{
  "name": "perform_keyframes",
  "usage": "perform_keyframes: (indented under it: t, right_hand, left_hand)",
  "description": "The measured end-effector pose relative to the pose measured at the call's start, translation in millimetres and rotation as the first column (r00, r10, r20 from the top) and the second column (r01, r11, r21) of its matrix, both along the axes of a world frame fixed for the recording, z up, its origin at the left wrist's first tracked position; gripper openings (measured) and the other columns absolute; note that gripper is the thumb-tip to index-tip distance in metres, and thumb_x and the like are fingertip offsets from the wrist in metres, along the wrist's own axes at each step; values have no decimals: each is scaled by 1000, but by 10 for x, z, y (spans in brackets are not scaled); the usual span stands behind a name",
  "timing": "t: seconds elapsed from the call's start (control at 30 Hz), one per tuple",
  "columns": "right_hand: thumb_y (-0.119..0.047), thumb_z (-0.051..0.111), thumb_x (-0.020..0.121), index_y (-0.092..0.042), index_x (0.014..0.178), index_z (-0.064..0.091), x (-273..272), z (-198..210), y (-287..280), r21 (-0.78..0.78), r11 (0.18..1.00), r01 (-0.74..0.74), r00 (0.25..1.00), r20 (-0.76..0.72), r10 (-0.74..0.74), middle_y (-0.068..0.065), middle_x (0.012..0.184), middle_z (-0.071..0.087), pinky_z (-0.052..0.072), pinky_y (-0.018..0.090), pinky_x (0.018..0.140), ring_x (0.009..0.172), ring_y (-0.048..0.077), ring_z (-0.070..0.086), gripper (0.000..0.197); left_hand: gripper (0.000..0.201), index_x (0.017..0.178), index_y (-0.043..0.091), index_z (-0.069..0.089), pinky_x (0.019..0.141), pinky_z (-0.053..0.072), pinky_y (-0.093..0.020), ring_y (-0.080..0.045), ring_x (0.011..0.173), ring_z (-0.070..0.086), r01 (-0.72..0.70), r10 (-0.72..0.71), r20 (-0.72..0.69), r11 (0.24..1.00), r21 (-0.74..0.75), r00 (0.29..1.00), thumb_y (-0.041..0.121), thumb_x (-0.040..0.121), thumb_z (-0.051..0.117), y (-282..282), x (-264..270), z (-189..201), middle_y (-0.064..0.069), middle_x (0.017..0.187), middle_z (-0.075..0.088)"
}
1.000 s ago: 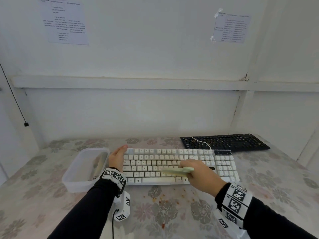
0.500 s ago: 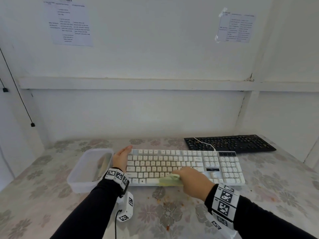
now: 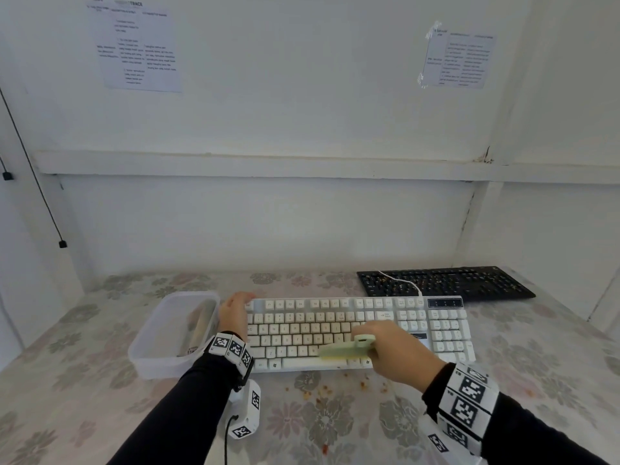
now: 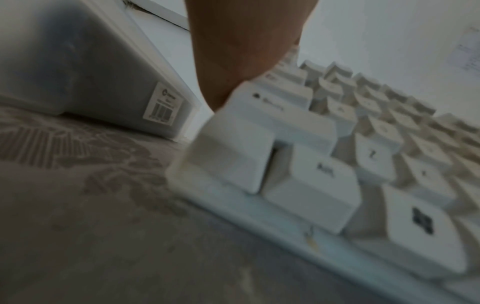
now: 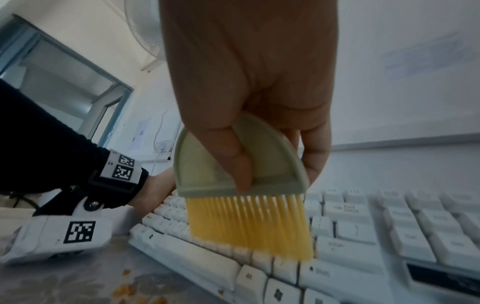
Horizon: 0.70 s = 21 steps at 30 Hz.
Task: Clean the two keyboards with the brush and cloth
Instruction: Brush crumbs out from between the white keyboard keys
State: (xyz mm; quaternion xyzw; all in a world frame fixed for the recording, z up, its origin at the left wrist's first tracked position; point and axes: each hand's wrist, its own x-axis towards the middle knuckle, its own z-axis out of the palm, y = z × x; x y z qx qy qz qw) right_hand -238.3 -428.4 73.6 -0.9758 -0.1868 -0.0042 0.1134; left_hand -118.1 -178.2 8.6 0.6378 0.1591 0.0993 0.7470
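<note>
A white keyboard [image 3: 335, 327] lies across the middle of the table. My right hand [image 3: 392, 350] grips a pale green brush [image 3: 345, 349] with yellow bristles [image 5: 249, 226] resting on the lower key rows. The thumb pinches the brush's flat handle [image 5: 207, 164]. My left hand [image 3: 235, 313] lies with straight fingers against the keyboard's left end [image 4: 223, 156], holding it steady. A black keyboard [image 3: 446, 283] sits behind, at the right. No cloth shows clearly.
A clear plastic tub [image 3: 174, 333] stands just left of the white keyboard, something pale inside it. Orange-brown crumbs [image 3: 322, 391] dot the flowered tablecloth in front of the keyboard. A white cable [image 3: 402, 283] crosses the black keyboard. The wall rises close behind.
My right hand swept the brush from the middle rows down to the front edge, then back up a little onto the lower rows. The left hand stayed at the keyboard's left end.
</note>
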Motion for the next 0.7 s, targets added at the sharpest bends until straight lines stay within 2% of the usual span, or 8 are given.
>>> perform_keyframes:
  t: [0.1,0.2,0.33,0.4,0.47,0.57,0.6,0.7]
  right_hand:
    - [6,46,81,-24,88,54,4,-43,-27,-89,995,39,998,-44,-43,-6,86,48,45,27,75,85,15,47,31]
    - [5,46,81,-24,92,55,-18,-55,-126,-121,987,106,992,-60,-114,-4,92,52,46,25,75,87,14,50,32]
    - [6,46,82,-26,86,53,-1,-55,-112,-57,998,12,1000,11,-12,-19,73,39,35,13,63,72,2,40,32]
    - [6,44,82,-22,94,56,-19,-94,-59,-114,993,14,1000,16,-12,-14,75,40,38,21,66,77,12,41,33]
    - [6,43,82,-19,104,56,-36,-90,-77,-170,981,89,996,3,-90,-6,86,44,40,27,71,87,18,47,36]
    - [2,44,82,-20,105,56,-49,-9,-149,-171,975,141,990,-2,-144,-4,91,46,41,24,70,89,18,49,34]
    - [3,44,81,-21,101,56,-46,13,-151,-145,981,127,992,9,-128,-4,91,48,38,21,66,87,17,47,33]
    - [7,44,80,-19,100,57,-33,31,-75,-69,996,60,998,11,-59,-5,90,48,35,18,63,85,15,46,35]
  left_hand:
    - [28,104,-1,64,59,40,-27,-23,78,54,6,-6,6,1000,-8,1000,16,90,46,-36,-42,50,-17,104,59]
    - [27,102,0,64,59,39,-27,-22,80,54,0,0,11,1000,-2,1000,14,90,46,-47,-65,72,-18,110,58]
    - [22,91,8,66,61,38,-28,-24,88,55,15,-16,8,999,47,1000,19,88,48,-43,-92,100,-17,112,59]
    - [25,91,9,68,67,44,-31,-26,87,58,23,-23,-17,999,32,1000,27,84,52,-30,-80,94,-15,107,61]
    - [25,82,15,71,81,49,-42,-32,90,60,47,-47,-48,999,3,998,35,76,57,17,-44,61,-15,101,64]
    - [33,71,17,74,90,47,-54,-33,88,59,94,-106,-111,990,-103,988,45,54,66,165,189,-227,-16,92,61]
    - [34,74,16,73,89,47,-54,-33,84,58,106,-124,-114,983,-152,986,43,54,66,161,135,-174,-17,89,61]
    - [21,85,10,68,79,46,-44,-30,73,56,142,-171,-122,965,-219,978,27,83,55,82,-156,133,-16,83,60]
